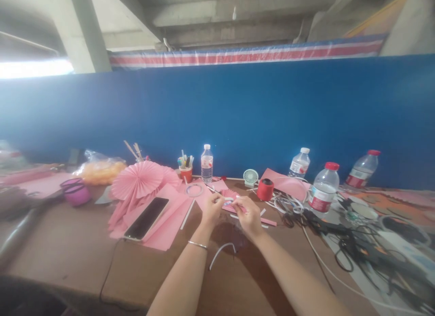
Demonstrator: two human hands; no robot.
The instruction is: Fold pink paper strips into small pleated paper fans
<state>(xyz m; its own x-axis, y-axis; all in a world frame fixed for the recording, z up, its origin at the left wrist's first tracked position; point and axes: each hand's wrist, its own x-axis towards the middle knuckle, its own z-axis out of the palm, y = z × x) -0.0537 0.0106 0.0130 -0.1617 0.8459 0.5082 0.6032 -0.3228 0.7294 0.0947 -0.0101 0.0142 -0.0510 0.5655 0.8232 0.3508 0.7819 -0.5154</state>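
Observation:
My left hand [212, 209] and my right hand [250, 217] come together over the table, fingers pinched. Between them is a small whitish strip [228, 201], blurred, with each hand closed on one end. Pleated pink paper [230, 193] lies just behind the fingertips. White paper strips [263, 211] and a narrow pink strip [269, 222] rest beside my right hand. A curled white strip [221, 252] lies on the table between my forearms. Left of my left hand, a phone [147, 219] lies on pink paper sheets [163, 236].
Pink paper fans [138, 180], a pen cup [186, 173] and a water bottle [206, 164] stand toward the back. On the right are a red round object [265, 189], a small fan [250, 177], a red-capped bottle [324, 189] and tangled cables [353, 243]. A blue partition [217, 107] rises behind.

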